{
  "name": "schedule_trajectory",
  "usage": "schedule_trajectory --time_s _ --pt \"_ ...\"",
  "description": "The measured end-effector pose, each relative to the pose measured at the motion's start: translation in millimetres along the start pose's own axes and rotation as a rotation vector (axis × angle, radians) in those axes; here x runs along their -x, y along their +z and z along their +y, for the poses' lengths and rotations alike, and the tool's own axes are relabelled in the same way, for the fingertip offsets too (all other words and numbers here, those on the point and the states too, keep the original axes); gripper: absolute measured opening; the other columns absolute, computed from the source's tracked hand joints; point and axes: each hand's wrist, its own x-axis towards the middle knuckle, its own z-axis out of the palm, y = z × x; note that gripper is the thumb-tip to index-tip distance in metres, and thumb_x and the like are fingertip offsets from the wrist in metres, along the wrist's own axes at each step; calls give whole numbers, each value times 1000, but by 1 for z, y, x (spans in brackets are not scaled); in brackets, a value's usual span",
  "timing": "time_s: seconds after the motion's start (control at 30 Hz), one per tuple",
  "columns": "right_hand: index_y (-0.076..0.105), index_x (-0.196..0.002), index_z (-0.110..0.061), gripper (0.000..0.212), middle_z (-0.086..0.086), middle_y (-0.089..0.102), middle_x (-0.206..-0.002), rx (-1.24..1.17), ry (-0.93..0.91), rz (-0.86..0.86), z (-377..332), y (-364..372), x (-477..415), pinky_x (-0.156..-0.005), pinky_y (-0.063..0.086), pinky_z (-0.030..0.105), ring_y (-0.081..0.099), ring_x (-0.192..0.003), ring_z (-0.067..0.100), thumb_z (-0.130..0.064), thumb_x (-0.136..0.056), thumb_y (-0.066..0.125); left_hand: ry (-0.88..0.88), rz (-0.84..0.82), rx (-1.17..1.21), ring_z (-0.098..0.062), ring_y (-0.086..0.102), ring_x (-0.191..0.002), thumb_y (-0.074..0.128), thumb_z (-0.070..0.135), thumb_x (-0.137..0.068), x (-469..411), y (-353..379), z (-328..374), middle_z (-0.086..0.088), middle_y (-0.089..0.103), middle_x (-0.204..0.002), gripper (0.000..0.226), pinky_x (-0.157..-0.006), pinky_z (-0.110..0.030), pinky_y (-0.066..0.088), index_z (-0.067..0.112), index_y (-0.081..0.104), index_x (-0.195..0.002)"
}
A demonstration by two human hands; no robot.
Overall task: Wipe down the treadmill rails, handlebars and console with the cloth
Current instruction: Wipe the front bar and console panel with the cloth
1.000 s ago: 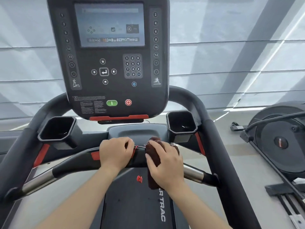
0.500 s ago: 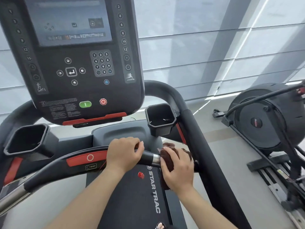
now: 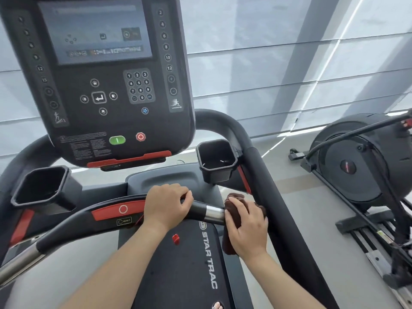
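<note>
The right hand [image 3: 247,228] has slid outward along the front handlebar [image 3: 200,210], from the black centre section a second ago to the bar's right end now, and the dark brown cloth [image 3: 233,210] has travelled with it. The chrome sensor sleeve [image 3: 215,214], which lay outboard of the cloth before, now shows bare between the two hands, so the middle-to-right stretch of this bar looks wiped; the left half, the right side rail [image 3: 263,175] and the console [image 3: 100,85] seem still to be done. The left hand [image 3: 167,208] has stayed wrapped over the black part of the bar just right of the red stop panel [image 3: 116,210], fingers curled closed around it as a brace. The right grip is pressed together on the cloth, which is bunched around the bar's end under the palm and fingers, a loose tail hanging below the wrist; the cloth sits just beside the side rail, though I cannot tell whether it touches it.
</note>
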Motion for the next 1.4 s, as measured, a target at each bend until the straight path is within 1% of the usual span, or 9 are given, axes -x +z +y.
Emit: schedule_trajectory --time_s 0.27,0.5,0.6,0.7,0.87,1.03,1.2,1.3,1.4 --pt "54 -118 -39 36 -11 60 -107 -31 -127 -70 -31 10 -7 -84 44 40 54 -97 13 -50 -83 52 25 -31 -12 -17 53 -56 33 41 -87 0 1 -5 3 55 -57 42 -53 -34 37 20 59 -61" --pt "61 -114 -33 37 -6 63 -113 -37 84 -38 4 -7 -3 -85 44 48 58 -101 24 -46 -81 52 102 -89 -54 -18 56 -72 28 44 -88 4 -3 -9 6 64 -76 43 -64 -33 37 24 66 -81" --pt "61 -114 -34 36 -9 62 -112 -77 -32 -90 -29 -1 -7 -87 43 47 56 -102 19 -48 -83 50 65 -191 -96 -19 57 -74 24 46 -86 -3 -3 -7 4 62 -76 47 -63 -31 35 23 64 -79" --pt "59 -115 -38 35 -15 60 -115 -119 -99 -192 -56 4 -18 -87 43 40 54 -104 14 -50 -83 49 -55 -243 78 -15 57 -75 31 50 -88 -15 -6 -13 6 62 -75 41 -60 -30 38 24 59 -75" --pt "62 -106 -39 22 -23 63 -107 -328 27 -263 -54 3 -46 -90 45 35 57 -100 2 -42 -84 56 -169 -137 194 -15 55 -77 34 46 -91 -51 -19 -47 7 58 -75 37 -59 -31 37 23 57 -71" --pt "61 -106 -42 22 -24 64 -104 -450 54 -195 -64 -3 -80 -91 47 29 58 -104 0 -30 -87 59 -41 39 257 -17 55 -89 41 35 -90 -91 -25 -69 7 61 -94 30 -73 -33 46 22 67 -87" --pt "54 -119 -40 34 -19 57 -117 -251 -38 -65 -86 22 -127 -92 44 40 54 -107 9 -50 -88 45 135 134 178 -24 47 -124 42 35 -86 -119 -20 -87 -7 54 -130 39 -98 -42 41 19 64 -113" --pt "51 -126 -35 38 -9 54 -125 13 -2 -175 -91 54 -139 -91 41 46 51 -110 20 -46 -90 47 143 46 141 -25 33 -137 39 35 -87 -109 -2 -98 -5 40 -146 46 -110 -43 25 22 55 -128" --pt "55 -123 -29 43 -1 60 -112 294 -73 -203 -85 79 -131 -78 47 47 59 -96 26 -45 -83 60 151 -58 51 -19 13 -144 41 34 -87 -92 21 -107 2 16 -156 53 -114 -39 12 28 42 -139"
